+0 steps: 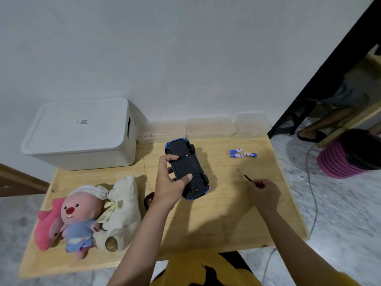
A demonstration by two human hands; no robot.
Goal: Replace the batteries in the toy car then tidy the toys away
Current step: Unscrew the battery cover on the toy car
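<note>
Left hand (172, 180) clamps the upturned blue-and-black plastic toy car (187, 168), thumb across its underside. Right hand (265, 194) pinches a thin dark screwdriver (250, 179), tip clear of the car.

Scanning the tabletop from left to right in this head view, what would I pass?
Pink plush toy → pink-faced doll in blue → white teddy bear → upside-down toy car in the left hand → batteries → right hand holding a screwdriver.

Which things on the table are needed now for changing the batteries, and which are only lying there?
Needed now: toy car, upside down in left hand; screwdriver in right hand; batteries.
Lying about: plush toys, remote, white box.
</note>
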